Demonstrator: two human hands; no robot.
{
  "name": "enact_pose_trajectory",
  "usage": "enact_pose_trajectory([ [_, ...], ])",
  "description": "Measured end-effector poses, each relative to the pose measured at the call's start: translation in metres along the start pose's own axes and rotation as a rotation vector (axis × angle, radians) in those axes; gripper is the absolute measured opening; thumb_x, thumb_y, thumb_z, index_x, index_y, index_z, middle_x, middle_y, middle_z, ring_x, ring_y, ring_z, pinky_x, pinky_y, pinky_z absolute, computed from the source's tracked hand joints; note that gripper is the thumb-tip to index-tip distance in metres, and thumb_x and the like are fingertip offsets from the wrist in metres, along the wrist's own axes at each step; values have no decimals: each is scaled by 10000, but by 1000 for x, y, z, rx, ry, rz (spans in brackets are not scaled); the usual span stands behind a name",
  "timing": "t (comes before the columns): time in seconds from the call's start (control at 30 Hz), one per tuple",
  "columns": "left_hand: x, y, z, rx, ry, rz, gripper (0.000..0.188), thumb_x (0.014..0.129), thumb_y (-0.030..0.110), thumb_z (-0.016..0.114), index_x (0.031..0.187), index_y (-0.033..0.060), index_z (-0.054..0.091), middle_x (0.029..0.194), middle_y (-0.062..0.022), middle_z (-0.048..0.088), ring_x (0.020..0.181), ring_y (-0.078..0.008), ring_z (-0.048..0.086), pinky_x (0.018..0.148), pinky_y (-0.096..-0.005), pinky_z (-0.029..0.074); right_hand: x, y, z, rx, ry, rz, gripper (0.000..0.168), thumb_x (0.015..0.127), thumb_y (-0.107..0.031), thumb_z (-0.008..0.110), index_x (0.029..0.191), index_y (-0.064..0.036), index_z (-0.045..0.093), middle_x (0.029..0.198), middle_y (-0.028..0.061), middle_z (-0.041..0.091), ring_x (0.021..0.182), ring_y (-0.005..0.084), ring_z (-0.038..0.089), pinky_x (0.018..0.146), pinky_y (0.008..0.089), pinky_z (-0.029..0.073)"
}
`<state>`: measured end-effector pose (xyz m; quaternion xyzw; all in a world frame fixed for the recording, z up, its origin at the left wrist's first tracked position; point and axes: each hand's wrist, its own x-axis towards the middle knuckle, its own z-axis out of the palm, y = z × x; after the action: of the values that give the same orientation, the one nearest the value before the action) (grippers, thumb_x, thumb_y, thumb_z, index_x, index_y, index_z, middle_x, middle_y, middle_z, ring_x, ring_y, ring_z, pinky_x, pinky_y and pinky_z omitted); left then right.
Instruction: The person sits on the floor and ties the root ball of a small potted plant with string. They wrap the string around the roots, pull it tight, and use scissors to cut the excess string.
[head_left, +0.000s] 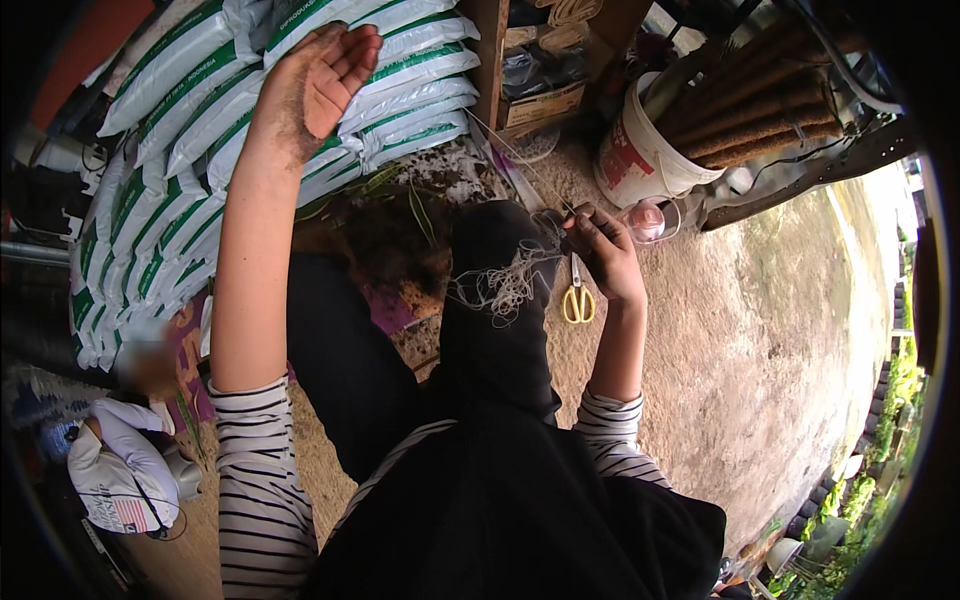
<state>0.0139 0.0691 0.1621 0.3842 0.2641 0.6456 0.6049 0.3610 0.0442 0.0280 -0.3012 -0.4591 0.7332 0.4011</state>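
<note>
My left hand (330, 82) is raised at the upper left, soiled, palm turned inward and fingers bent, in front of stacked white and green sacks (420, 64); no object shows in it. My right hand (600, 244) pinches a thin pale string (544, 180) that runs up and left towards a wooden shelf. Below the pinching fingers a loose tangle of the same string (510, 281) lies over my black-clad knee. Scissors with yellow handles (578, 304) lie on the ground just under my right hand, their blades partly hidden.
A white bucket (622, 161) holding brown fibrous rolls stands at the upper right, with a pink-lidded container (646, 221) beside it. Dark soil (375, 240) and long green leaves lie between the sacks and my legs. Another person (124, 465) sits at the lower left.
</note>
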Motion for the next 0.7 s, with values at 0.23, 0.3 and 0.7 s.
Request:
enact_pose_trajectory([
  [0.23,-34,52,-9,224,492,361,274,890,77,450,1098,-99,417,1112,-204,508,1079,-281,491,1019,-369,367,-15,5,-25,-326,29,-44,157,861,-110,558,978,-8,577,908,2,597,850,68,524,769,211,407],
  [0.3,-58,74,-29,397,606,457,283,901,104,443,1100,-96,415,1118,-194,508,1072,-274,496,1013,-366,371,-12,11,-23,-371,16,-41,148,850,-87,564,963,7,579,891,5,600,852,70,532,780,219,412],
  [0.7,-123,-24,34,1299,79,-19,272,816,186,607,1039,41,551,1009,-97,593,961,-198,547,853,-311,409,46,-37,110,-233,-363,-190,163,866,-105,548,944,38,559,808,70,604,781,123,576,726,256,450],
])
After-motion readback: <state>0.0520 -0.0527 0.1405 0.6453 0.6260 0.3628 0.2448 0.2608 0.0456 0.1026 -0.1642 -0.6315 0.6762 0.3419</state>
